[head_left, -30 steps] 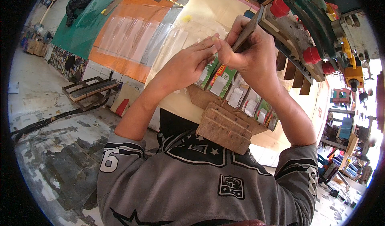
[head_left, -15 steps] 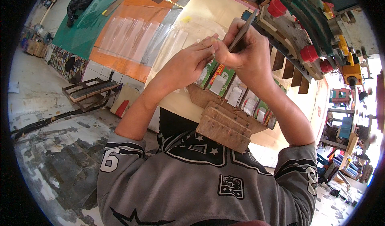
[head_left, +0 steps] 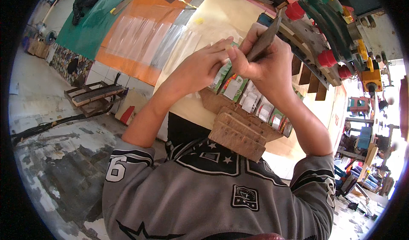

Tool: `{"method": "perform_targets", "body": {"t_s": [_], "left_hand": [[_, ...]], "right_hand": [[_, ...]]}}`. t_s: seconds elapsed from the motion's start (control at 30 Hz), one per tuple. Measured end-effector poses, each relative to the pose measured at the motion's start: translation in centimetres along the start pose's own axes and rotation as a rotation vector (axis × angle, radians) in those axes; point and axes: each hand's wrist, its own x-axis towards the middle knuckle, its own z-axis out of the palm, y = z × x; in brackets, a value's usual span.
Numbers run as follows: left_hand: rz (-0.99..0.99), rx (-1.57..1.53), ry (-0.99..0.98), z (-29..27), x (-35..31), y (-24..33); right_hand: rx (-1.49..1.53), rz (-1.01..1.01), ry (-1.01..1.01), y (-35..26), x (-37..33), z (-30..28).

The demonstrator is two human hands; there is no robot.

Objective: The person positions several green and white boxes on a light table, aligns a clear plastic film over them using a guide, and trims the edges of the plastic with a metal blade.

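A thin, flat grey-brown slab (head_left: 266, 40) stands tilted in the right hand (head_left: 275, 63), whose grip is closed around it, above a row of narrow, printed green-and-white packs (head_left: 235, 87). The left hand (head_left: 204, 65) has bent fingers just beside the right thumb; I cannot tell whether its grip holds anything. Nearer the body is a stepped brown wooden block (head_left: 238, 135). Behind the hands spreads a cream-coloured surface (head_left: 226, 5); to its left, clear plastic sleeves (head_left: 138, 37) lie over an orange sheet (head_left: 147, 73).
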Motion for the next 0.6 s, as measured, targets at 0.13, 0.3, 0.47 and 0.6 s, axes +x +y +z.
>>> {"method": "perform_targets", "body": {"t_s": [0.13, 0.3, 0.47, 0.6], "left_hand": [[0.096, 0.030, 0.018, 0.9, 0.3, -1.6], [0.076, -0.004, 0.005, 0.9, 0.4, -1.2], [0.097, 0.023, -0.005, 0.9, 0.3, -1.6], [0.056, 0.029, -0.035, 1.0, 0.3, -1.9]], "right_hand": [[0.011, -0.011, -0.047, -0.3, -0.6, 0.5], [0.041, 0.041, -0.011, 0.4, -0.7, 1.0], [0.036, 0.047, -0.042, 0.9, -1.1, 1.4], [0.063, 0.087, -0.075, 1.3, -1.3, 1.6]]}}
